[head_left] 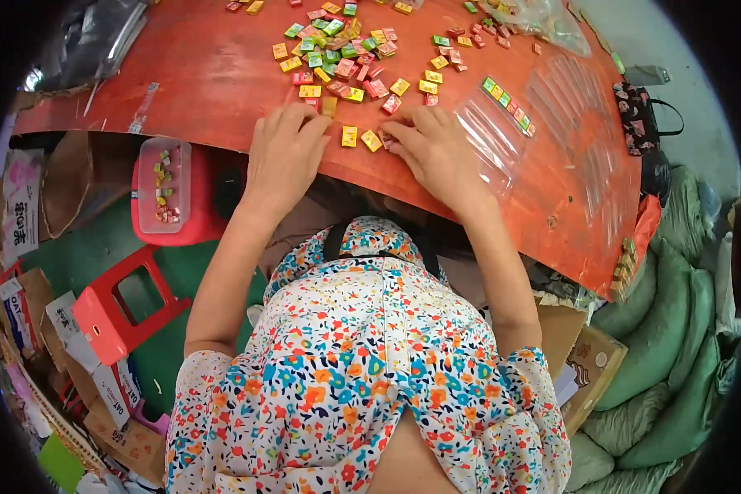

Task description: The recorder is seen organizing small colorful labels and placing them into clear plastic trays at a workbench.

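Both my hands rest over the near edge of the red table. My left hand has curled fingers, with thumb and index finger at a small yellow box. My right hand pinches a small red box, partly hidden by the fingertips. Between the hands lie two more yellow boxes, one upright and one tilted. Beyond them spreads a loose pile of small red, green and yellow boxes. Right of my right hand, a clear plastic tray lies beside a row of mixed-colour boxes.
More clear trays lie to the right, and a plastic bag is at the back. Left of me, a clear tub with some boxes sits on a red stool, near another red stool. Green sacks stand at the right.
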Motion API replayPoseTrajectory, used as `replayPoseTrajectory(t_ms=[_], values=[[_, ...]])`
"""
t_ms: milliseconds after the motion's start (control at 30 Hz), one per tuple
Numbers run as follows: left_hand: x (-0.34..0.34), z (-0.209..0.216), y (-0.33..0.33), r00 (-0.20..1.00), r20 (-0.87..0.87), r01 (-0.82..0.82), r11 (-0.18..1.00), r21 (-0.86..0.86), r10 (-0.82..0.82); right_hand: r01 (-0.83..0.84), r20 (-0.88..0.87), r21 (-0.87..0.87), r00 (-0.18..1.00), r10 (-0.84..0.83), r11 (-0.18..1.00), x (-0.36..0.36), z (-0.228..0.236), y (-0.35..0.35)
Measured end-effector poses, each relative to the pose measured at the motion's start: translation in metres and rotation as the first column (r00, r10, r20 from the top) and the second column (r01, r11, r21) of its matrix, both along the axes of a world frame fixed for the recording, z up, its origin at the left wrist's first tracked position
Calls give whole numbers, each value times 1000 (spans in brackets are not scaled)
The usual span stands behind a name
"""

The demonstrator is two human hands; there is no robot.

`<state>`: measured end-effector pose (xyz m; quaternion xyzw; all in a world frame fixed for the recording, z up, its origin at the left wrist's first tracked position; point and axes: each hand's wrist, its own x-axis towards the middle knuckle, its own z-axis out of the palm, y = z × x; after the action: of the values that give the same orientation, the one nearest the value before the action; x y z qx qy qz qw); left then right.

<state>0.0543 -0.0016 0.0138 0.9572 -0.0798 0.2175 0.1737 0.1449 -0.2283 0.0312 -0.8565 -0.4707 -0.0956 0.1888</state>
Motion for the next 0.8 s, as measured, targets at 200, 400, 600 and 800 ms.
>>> replayPoseTrajectory(t_ms=[200,400,600,800], values=[[-4,-2,-9,994,-70,65,981,-184,-79,55,-38,32,998,-54,998,-17,-2,1],[-6,9,-13,989,-121,48,968,-246,-80,87,-79,69,994,-81,994,-16,-2,0],[-2,7,-10,977,-155,107,961,-254,-150,41,-49,12,998,-40,999,-20,-2,17],[-3,4,-9,966,-237,16,939,-345,-104,186,-14,155,983,-186,970,1,11,13]])
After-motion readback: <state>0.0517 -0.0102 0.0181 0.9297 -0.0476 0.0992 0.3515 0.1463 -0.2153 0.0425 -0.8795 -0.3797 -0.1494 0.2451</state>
